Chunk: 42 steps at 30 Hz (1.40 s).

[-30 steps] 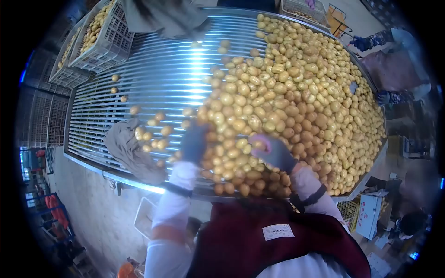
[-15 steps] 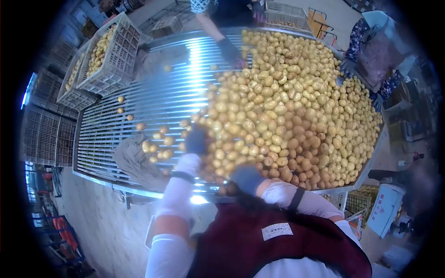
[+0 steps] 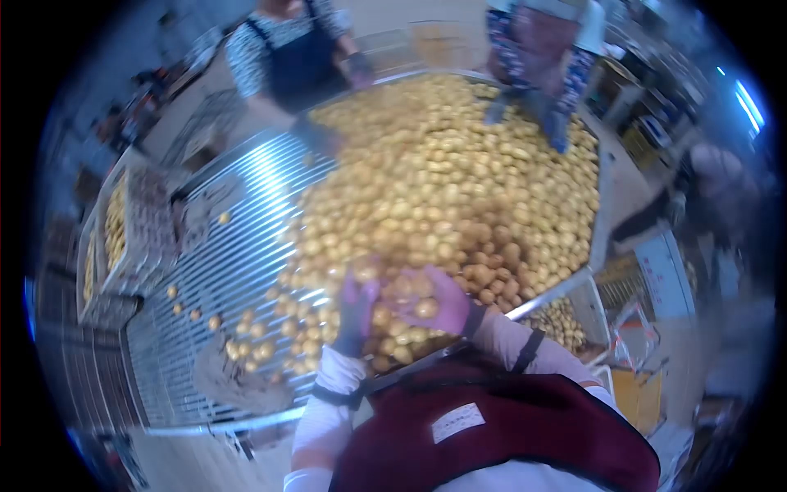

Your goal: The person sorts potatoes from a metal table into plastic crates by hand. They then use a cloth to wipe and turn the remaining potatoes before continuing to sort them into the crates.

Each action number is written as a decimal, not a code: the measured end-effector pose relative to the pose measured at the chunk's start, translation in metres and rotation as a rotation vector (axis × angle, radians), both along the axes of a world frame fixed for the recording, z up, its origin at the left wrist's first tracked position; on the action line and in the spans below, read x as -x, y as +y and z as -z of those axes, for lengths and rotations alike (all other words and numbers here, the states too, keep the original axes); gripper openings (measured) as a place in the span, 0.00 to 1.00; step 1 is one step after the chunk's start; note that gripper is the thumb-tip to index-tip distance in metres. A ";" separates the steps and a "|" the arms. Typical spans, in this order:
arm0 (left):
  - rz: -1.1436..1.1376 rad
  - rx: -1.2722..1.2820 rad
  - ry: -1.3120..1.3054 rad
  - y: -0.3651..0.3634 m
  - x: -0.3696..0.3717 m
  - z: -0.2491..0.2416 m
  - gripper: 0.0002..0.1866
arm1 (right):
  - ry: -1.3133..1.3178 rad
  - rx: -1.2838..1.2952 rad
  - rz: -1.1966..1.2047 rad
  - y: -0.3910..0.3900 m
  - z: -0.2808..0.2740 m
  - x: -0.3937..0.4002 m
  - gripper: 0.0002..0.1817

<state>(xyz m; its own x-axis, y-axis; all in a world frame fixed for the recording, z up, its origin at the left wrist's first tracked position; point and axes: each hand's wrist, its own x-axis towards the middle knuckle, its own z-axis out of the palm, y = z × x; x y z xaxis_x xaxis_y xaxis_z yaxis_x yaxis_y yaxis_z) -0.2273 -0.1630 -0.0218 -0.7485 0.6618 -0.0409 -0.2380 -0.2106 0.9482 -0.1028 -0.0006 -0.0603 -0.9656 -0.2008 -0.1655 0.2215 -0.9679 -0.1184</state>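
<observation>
A large heap of potatoes (image 3: 426, 189) lies on a slatted metal sorting table (image 3: 246, 197). My left hand (image 3: 358, 305), in a grey and purple glove, is at the near edge of the heap, its fingers curled about a potato (image 3: 366, 268). Just to its right, my gloved right hand (image 3: 448, 302) cups a few potatoes (image 3: 425, 307), palm turned toward the left hand. Motion blur softens both hands' fingertips. Darker brown potatoes (image 3: 492, 261) lie beyond my right hand.
Crates of potatoes (image 3: 139, 221) stand at the table's left end. A grey cloth (image 3: 238, 373) lies on the near-left slats. Across the table, one co-worker's gloved hand (image 3: 316, 135) and another's gloves (image 3: 553, 123) reach the heap. A potato-filled bin (image 3: 557, 321) sits at right.
My view has turned to the right. My hands, apart before, are now close together with potatoes in them. The right-hand co-worker's gloves now hang over the heap's far side.
</observation>
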 end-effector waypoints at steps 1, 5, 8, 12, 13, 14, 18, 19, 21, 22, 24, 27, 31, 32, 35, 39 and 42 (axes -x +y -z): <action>0.006 0.071 0.374 0.017 -0.006 0.002 0.28 | 0.140 -0.414 0.127 -0.001 -0.021 -0.014 0.29; 0.210 0.221 1.152 0.077 -0.058 -0.017 0.30 | 0.227 -0.666 0.492 0.008 -0.021 -0.073 0.31; 0.477 0.273 1.021 0.106 -0.114 -0.005 0.30 | 0.171 -0.542 0.730 0.013 0.015 -0.137 0.33; 0.915 -0.019 1.074 0.142 -0.197 0.018 0.27 | -0.179 -0.509 1.043 -0.014 0.020 -0.227 0.30; 1.013 -0.090 1.032 0.146 -0.217 0.030 0.26 | -0.251 -0.233 1.124 -0.023 0.028 -0.248 0.28; 1.124 -0.125 1.010 0.151 -0.243 0.028 0.27 | -0.436 -0.352 1.183 -0.031 0.024 -0.279 0.26; 1.500 -0.443 1.026 0.166 -0.339 0.032 0.41 | -0.617 -0.100 1.631 -0.069 0.000 -0.361 0.29; 1.462 -0.462 1.016 0.161 -0.348 0.027 0.42 | -0.662 -0.042 1.753 -0.078 -0.005 -0.376 0.30; 1.392 -0.502 0.993 0.148 -0.357 0.016 0.44 | -0.795 -0.073 1.888 -0.095 0.010 -0.417 0.33; 1.442 -0.510 0.948 0.148 -0.350 0.029 0.45 | -0.906 -0.167 1.878 -0.109 0.040 -0.447 0.34; 1.464 -0.289 1.040 0.147 -0.294 0.015 0.44 | -1.419 -0.721 1.520 -0.141 0.116 -0.510 0.38; 1.055 -0.077 1.147 0.134 -0.188 0.056 0.37 | -2.132 -0.953 1.044 -0.137 0.156 -0.522 0.39; 0.266 0.355 1.093 0.052 -0.022 0.093 0.31 | -1.906 -0.845 1.497 -0.040 0.158 -0.422 0.32; 0.065 0.546 1.262 0.022 0.014 0.083 0.31 | -2.011 -1.369 1.142 -0.015 0.171 -0.391 0.29; -0.270 0.722 1.184 -0.075 0.069 0.088 0.34 | -1.488 -2.097 1.082 0.050 0.112 -0.262 0.37; -0.370 1.242 1.399 -0.180 0.070 0.139 0.35 | -0.774 -2.565 0.694 0.088 0.069 -0.128 0.39; -0.286 1.390 1.287 -0.181 0.018 0.148 0.43 | -0.455 -2.757 0.340 0.097 0.070 -0.057 0.41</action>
